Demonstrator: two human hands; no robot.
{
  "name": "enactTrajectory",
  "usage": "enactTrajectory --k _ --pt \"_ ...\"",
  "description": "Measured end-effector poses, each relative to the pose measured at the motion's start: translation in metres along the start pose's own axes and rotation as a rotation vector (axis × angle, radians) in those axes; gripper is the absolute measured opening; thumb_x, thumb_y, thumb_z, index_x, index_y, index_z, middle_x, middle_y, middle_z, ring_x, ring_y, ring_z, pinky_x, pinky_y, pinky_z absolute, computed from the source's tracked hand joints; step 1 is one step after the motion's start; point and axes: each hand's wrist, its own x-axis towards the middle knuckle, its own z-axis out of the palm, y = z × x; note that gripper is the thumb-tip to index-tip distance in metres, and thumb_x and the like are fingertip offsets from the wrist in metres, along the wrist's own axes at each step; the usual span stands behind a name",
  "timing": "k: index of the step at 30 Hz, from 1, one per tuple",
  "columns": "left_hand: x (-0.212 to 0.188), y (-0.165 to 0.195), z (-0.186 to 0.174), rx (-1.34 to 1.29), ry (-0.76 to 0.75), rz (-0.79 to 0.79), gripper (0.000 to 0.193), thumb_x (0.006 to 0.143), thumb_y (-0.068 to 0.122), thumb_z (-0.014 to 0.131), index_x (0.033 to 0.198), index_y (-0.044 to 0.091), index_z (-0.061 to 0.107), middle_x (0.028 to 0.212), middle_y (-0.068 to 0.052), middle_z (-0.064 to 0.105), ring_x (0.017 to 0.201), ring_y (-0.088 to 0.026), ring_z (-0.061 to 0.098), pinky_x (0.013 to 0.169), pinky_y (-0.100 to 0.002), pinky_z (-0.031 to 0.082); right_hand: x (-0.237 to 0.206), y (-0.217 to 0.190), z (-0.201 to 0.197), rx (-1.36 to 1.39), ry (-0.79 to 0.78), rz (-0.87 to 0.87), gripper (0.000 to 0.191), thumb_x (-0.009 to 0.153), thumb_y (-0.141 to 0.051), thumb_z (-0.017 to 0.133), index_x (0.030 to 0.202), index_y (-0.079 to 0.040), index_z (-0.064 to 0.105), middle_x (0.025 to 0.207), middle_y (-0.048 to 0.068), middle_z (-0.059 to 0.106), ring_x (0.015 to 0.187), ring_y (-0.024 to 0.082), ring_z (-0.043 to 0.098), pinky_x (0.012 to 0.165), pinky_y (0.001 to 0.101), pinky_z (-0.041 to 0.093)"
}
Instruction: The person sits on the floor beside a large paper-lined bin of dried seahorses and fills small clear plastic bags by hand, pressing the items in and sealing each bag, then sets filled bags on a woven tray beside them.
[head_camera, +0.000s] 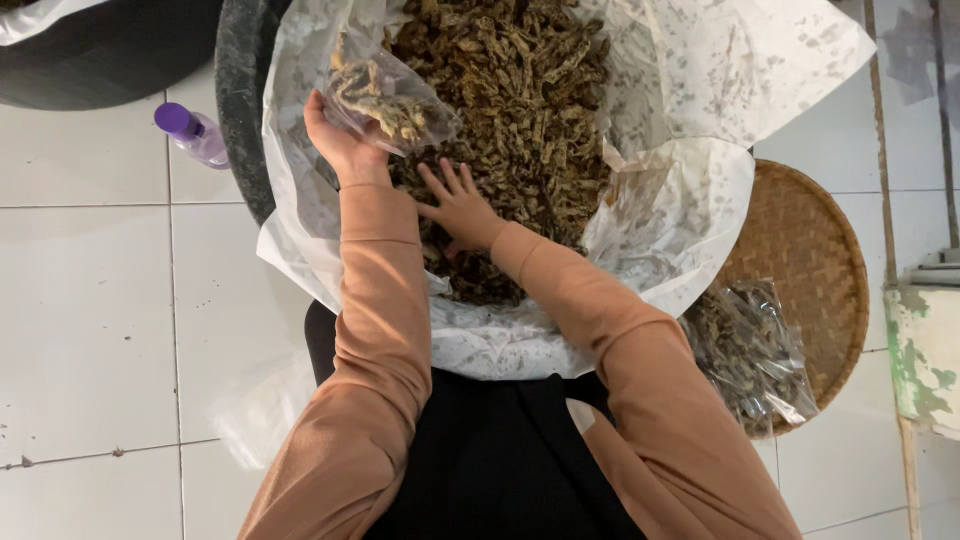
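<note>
A big dark tub (236, 110) lined with white plastic sheeting (690, 80) holds a heap of brown dried snack sticks (520, 110). My left hand (340, 145) grips a small clear plastic bag (390, 95), partly filled with the sticks, held over the heap's left side. My right hand (462, 208) lies on the heap just right of the bag, fingers spread and pressed into the sticks. Both arms wear orange-brown sleeves.
A round woven tray (810, 240) sits on the white tiled floor at the right, with filled clear bags (750, 350) of sticks on it. A purple-capped bottle (192, 132) lies left of the tub. Another dark tub (110, 50) is at top left. A painted post (925, 350) stands far right.
</note>
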Motion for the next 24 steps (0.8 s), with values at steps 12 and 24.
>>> enactTrajectory --k 12,24 --pt "0.012 -0.028 -0.007 -0.066 0.081 -0.131 0.036 0.105 0.033 0.062 0.132 0.01 0.061 0.133 -0.006 0.064 0.123 -0.029 0.062 0.107 -0.053 0.051 -0.005 0.057 -0.012 0.523 0.428 0.252 0.049 0.087 -0.003 0.074 0.132 -0.011 0.056 0.112 0.019 0.07 0.097 0.035 0.072 0.083 0.0446 0.059" --pt "0.005 -0.058 -0.007 -0.075 0.142 -0.141 0.053 0.098 0.041 0.065 0.137 0.005 0.058 0.14 -0.015 0.058 0.132 -0.037 0.055 0.117 -0.065 0.042 -0.153 0.061 -0.109 0.698 1.26 0.191 0.024 0.094 0.003 0.079 0.113 -0.001 0.066 0.103 0.009 0.074 0.087 0.015 0.072 0.07 0.0273 0.061"
